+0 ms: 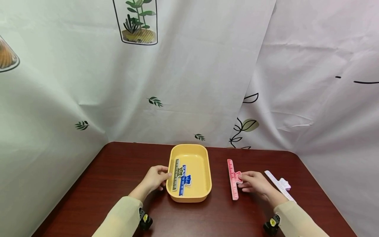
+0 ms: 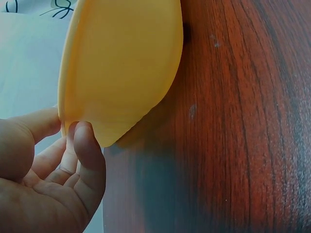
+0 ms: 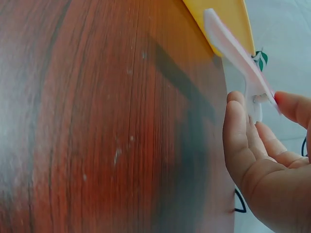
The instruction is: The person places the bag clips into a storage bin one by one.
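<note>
In the head view my left hand pinches the left rim of a yellow plastic tray. The left wrist view shows thumb and fingertips at the tray's wall. Inside the tray, on its left side, lie a dark green ruler clip and a blue ruler clip, side by side. To the right of the tray, my right hand holds a pink ruler clip by its clip handle. This clip hangs above the table, its shadow showing below in the right wrist view.
A white ruler clip lies on the table to the right, partly behind my right forearm. The dark red wooden table ends at a pale printed curtain behind and at the sides.
</note>
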The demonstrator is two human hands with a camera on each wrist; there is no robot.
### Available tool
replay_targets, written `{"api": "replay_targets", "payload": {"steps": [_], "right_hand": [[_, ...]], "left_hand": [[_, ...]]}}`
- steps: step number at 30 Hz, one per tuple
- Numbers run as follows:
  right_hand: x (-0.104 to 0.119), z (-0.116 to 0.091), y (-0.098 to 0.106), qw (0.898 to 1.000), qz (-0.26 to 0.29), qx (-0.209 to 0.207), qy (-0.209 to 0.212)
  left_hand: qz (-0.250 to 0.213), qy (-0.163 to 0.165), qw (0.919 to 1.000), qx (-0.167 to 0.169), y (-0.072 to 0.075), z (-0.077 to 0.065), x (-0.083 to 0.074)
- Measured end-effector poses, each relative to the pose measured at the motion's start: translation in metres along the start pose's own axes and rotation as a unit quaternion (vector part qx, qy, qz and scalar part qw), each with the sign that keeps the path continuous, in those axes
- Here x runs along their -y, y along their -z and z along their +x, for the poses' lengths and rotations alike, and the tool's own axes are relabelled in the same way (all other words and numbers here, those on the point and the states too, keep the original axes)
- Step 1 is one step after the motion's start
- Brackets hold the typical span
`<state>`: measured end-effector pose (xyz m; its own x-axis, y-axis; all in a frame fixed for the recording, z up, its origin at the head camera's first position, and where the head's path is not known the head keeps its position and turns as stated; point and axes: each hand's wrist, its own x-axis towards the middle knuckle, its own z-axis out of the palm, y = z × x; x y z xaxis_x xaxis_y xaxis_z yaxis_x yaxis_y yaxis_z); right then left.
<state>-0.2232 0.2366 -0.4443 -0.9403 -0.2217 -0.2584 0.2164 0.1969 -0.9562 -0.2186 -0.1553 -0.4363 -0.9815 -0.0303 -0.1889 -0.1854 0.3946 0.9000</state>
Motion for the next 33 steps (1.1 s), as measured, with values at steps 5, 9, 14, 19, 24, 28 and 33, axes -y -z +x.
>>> {"api": "replay_targets", "payload": {"steps": [5, 9, 14, 19, 24, 28, 33], "right_hand": [[0.001, 0.0, -0.005, 1.0, 0.015, 0.013, 0.005], [0.002, 0.0, -0.008, 1.0, 0.016, 0.02, 0.005], [0.002, 0.0, -0.01, 1.0, 0.02, 0.023, 0.002], [0.004, 0.0, -0.011, 0.999, 0.021, 0.028, 0.001], [0.008, 0.0, -0.012, 0.999, 0.025, 0.037, 0.002], [0.011, 0.0, -0.013, 0.999, 0.035, 0.042, 0.0], [0.015, -0.001, -0.015, 0.998, 0.032, 0.045, 0.001]], "left_hand": [[-0.005, -0.003, 1.0, 0.0, 0.0, 0.0, 0.001], [-0.013, -0.004, 0.9999, 0.0, -0.001, 0.0, 0.001], [-0.015, -0.004, 0.9999, 0.001, 0.0, 0.001, 0.001], [-0.016, -0.002, 0.9999, 0.001, 0.0, 0.001, 0.001], [-0.018, 0.001, 0.9998, 0.001, 0.0, 0.0, 0.001], [-0.018, -0.001, 0.9998, 0.003, 0.0, 0.0, 0.001], [-0.016, -0.003, 0.9999, 0.004, 0.0, -0.001, 0.001]]}}
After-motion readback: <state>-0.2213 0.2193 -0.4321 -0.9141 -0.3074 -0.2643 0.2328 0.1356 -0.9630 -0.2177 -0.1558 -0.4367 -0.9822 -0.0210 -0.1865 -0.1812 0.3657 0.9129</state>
